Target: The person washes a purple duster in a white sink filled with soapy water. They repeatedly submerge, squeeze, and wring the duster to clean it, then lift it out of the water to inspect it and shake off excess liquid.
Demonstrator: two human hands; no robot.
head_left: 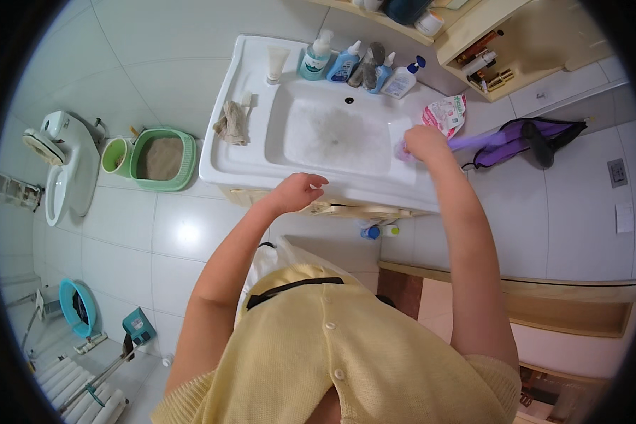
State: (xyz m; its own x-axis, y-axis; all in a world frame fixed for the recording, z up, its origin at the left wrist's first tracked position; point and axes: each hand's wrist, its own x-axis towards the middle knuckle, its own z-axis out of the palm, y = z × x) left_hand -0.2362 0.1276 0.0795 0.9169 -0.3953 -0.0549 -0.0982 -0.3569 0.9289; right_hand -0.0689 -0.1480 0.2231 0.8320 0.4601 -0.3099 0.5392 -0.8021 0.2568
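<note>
My right hand (425,143) is closed round a long purple stick-shaped thing (473,139) at the right end of the white sink (219,152). A rounded, translucent purple end (402,150) shows left of the fist, over the sink's rim; motion blurs it, so its kind is unclear. My left hand (300,192) hangs at the sink's front edge, fingers loosely bent and apart, holding nothing. White foam or bubbly water (336,138) covers the bottom of the basin. A white and pink packet (445,114) lies just beyond my right hand.
Along the sink's back stand a white tube (277,65), a teal pump bottle (315,56), a blue bottle (343,62) and a white pump bottle (403,79). A crumpled beige cloth (232,124) lies at left. A green litter-like tub (164,159) and toilet (74,166) stand further left.
</note>
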